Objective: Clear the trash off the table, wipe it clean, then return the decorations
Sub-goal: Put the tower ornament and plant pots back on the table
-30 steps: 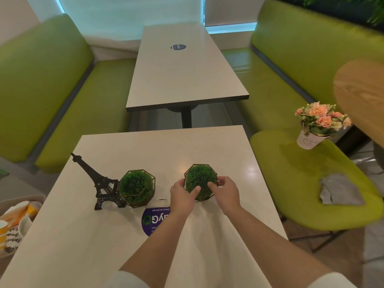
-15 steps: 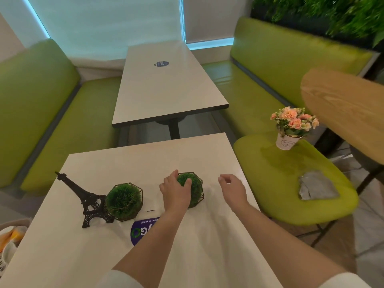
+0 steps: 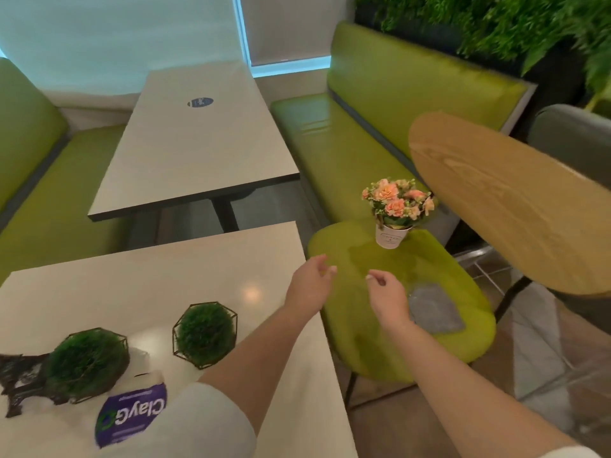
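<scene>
The white table (image 3: 172, 279) carries two green moss balls in wire frames (image 3: 205, 333) (image 3: 86, 361), a dark tower model (image 3: 20, 381) at its left edge, and a purple sticker (image 3: 132, 414) near the front edge. Beside its right edge, the green chair seat (image 3: 380, 342) carries a flower pot (image 3: 395, 209) and a grey cloth (image 3: 434, 312).

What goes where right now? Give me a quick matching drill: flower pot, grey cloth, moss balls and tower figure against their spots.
Things:
1. flower pot
2. grey cloth
3. moss balls
4. tower figure

Places:
A. table, far left edge of view
B. green seat, far end
C. table, in wire frames
D. green seat, just beyond the right hand

Pairs: 1-B, 2-D, 3-C, 4-A
</scene>
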A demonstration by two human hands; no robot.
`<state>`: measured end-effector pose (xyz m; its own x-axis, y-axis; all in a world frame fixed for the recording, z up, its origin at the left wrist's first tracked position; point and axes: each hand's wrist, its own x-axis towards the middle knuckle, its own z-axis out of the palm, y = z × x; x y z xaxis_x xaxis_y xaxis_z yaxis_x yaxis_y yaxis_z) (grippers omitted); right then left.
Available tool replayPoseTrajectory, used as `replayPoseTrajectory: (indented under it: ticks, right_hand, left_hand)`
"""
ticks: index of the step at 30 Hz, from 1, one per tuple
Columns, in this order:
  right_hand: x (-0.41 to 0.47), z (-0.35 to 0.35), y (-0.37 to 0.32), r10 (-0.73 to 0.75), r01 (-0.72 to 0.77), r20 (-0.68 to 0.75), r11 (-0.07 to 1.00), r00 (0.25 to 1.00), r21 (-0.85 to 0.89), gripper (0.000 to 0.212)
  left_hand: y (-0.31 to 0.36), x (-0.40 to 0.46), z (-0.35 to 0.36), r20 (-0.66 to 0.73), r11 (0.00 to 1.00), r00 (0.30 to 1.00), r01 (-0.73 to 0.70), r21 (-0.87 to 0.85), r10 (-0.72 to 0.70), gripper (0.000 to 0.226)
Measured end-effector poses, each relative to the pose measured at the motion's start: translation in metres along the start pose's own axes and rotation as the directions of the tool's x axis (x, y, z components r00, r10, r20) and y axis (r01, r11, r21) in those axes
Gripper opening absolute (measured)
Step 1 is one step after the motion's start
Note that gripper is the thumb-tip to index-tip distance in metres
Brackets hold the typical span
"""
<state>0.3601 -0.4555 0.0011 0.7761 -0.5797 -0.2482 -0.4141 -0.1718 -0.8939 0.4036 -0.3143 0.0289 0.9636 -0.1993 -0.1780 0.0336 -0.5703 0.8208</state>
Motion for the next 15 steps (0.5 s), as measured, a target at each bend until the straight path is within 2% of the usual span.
replayPoseTrajectory:
  ticks: [5,9,10,15]
  right_hand:
    - [0.066,-0.05,0.008,0.059,-0.059,-0.03,0.998,0.998,0.0,0.028]
    - [0.113,-0.073,0.01,0.081,-0.081,-0.033,0.997,0.996,0.007,0.035]
    - [0.122,-0.075,0.009,0.089,-0.089,-0.032,0.996,0.996,0.01,0.036]
    - [0.177,-0.079,0.014,0.15,-0.15,-0.011,0.989,0.989,0.012,0.041]
  left_hand:
    - [0.034,0.05,0.059,0.072,1.0,0.997,0.02,-0.006,-0.02,0.059]
    - [0.042,0.085,0.096,0.02,0.978,0.999,0.033,0.207,-0.038,0.062]
    - [0.043,0.091,0.102,0.028,0.976,0.999,0.036,0.214,-0.043,0.063]
    - [0.053,0.129,0.134,0.074,0.996,0.993,0.086,0.018,-0.087,0.08]
